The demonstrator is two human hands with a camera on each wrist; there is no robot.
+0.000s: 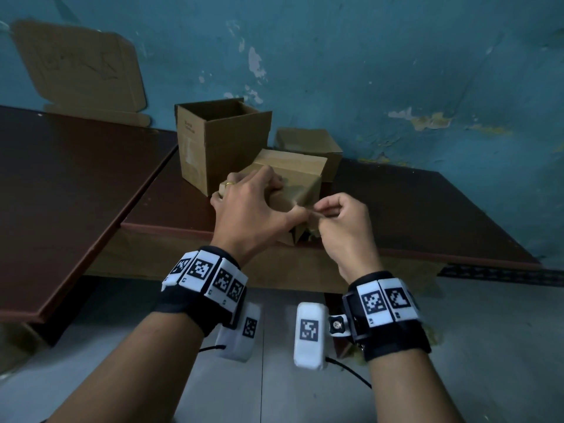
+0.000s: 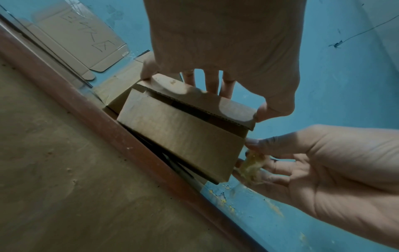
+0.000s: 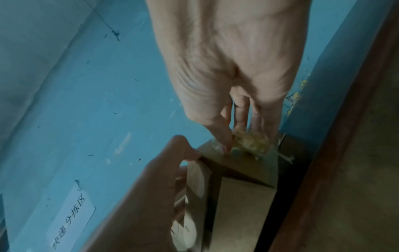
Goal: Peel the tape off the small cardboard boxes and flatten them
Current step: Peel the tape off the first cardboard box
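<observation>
While it sits at the near edge of the brown table (image 1: 412,209), the small cardboard box (image 1: 287,193) is clamped by the left hand (image 1: 253,209), fingers curled over its top and thumb pressed on the near corner. It is plain brown corrugated board, its flaps loosened, with a dark gap showing along one seam in the left wrist view. At that corner the right hand (image 1: 341,227) pinches a crumpled, yellowish wad of tape (image 2: 251,166) between thumb and fingertips, just beside the cardboard. Behind stands a taller open box (image 1: 219,141); what it holds I cannot tell. A closed box (image 1: 311,148) sits against the blue wall (image 1: 396,71), and a flattened cardboard sheet (image 1: 82,68) leans at the far left.
</observation>
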